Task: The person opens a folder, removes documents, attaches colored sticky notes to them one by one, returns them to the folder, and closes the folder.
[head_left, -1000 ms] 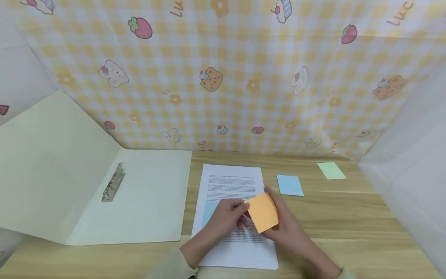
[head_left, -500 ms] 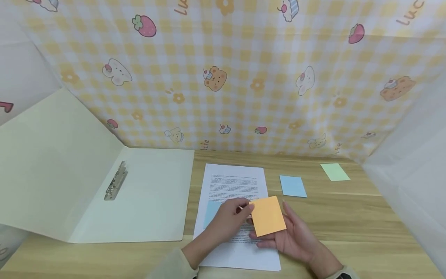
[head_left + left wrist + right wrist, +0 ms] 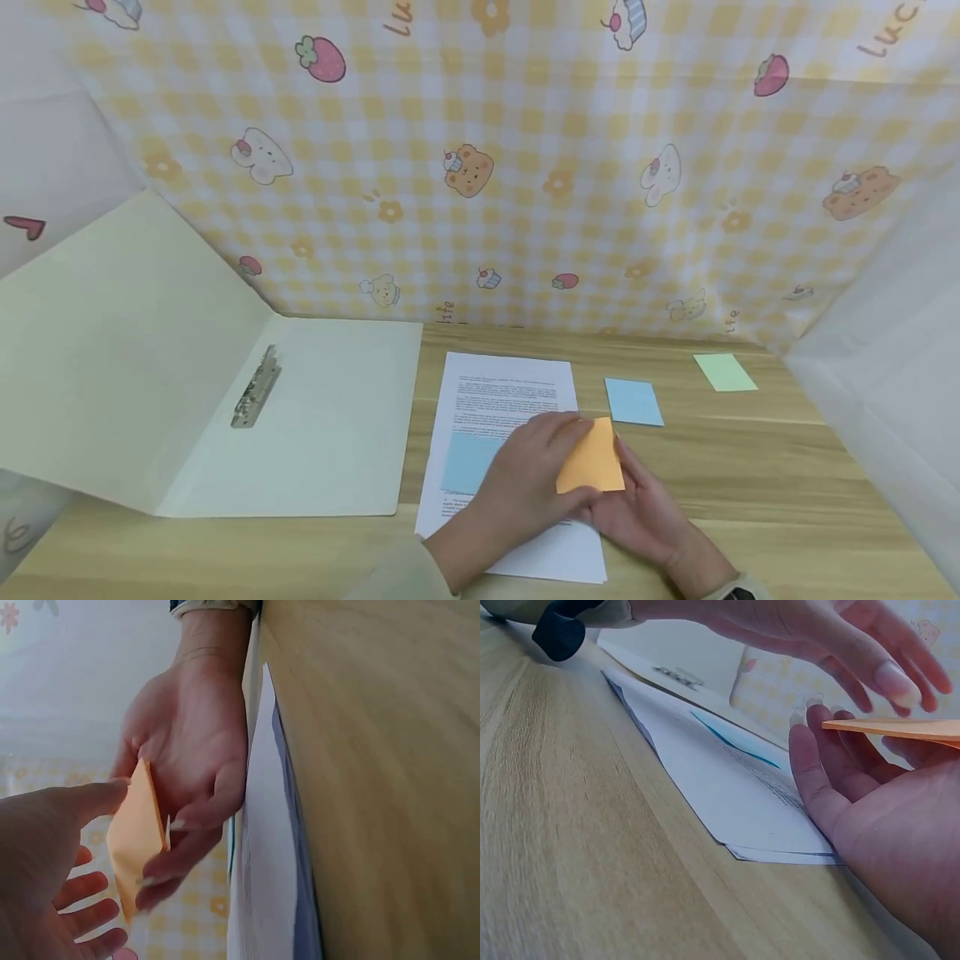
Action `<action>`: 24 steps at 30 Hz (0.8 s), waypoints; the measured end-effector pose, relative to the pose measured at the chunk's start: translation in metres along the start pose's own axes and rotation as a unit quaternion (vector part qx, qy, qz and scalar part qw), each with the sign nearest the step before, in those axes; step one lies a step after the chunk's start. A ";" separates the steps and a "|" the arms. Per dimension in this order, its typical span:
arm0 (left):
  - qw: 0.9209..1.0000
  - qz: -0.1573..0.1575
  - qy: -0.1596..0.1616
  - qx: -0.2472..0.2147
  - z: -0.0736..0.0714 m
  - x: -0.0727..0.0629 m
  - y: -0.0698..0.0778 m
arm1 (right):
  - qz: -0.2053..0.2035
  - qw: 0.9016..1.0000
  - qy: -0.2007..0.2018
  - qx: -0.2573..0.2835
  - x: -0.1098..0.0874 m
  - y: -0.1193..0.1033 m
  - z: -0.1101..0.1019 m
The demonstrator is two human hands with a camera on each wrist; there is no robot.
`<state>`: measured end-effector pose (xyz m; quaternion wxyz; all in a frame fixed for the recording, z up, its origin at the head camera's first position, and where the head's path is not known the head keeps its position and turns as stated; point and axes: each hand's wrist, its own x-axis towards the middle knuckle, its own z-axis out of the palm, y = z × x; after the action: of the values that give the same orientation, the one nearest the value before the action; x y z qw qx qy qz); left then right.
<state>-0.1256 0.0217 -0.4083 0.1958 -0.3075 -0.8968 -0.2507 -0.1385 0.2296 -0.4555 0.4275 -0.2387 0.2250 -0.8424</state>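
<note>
In the head view, an orange sticky note pad [image 3: 594, 460] is held above the right side of a stack of printed sheets [image 3: 517, 379]. My right hand [image 3: 651, 521] is palm up and holds the pad from below, its fingers bent around it in the left wrist view. My left hand [image 3: 521, 475] spans the pad's left side, thumb near the lower corner and fingers near the top. The right wrist view shows those left fingers [image 3: 930, 694] spread just above the pad; contact is hard to tell. On the printed sheets lies a blue sticky note [image 3: 467, 462], partly near my left hand.
An open cream folder [image 3: 345, 433] with a metal clip [image 3: 257, 387] lies at the left, its cover raised. Right of the sheets are a blue sticky note pad [image 3: 633, 402] and, farther back, a green one [image 3: 725, 372]. A checked curtain [image 3: 555, 233] hangs behind the wooden table [image 3: 750, 483].
My left hand has let go of the pad's left corner and moved right over it, fingers spreading. The right hand went from gripping its right edge to supporting it underneath.
</note>
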 end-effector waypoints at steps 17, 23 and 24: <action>0.998 0.048 -0.042 0.003 0.003 0.006 -0.005 | 0.012 0.999 0.015 -0.036 -0.001 -0.001 -0.002; 0.998 0.062 -0.014 -0.004 0.002 0.005 -0.009 | 0.019 0.998 0.021 -0.052 0.001 -0.002 -0.002; 0.998 0.063 -0.007 -0.006 0.002 0.005 -0.010 | 0.018 0.998 0.023 -0.052 0.001 -0.002 -0.002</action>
<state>-0.1358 0.0184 -0.4109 0.2032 -0.3663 -0.8755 -0.2410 -0.1412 0.2300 -0.4559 0.4243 -0.2371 0.2827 -0.8269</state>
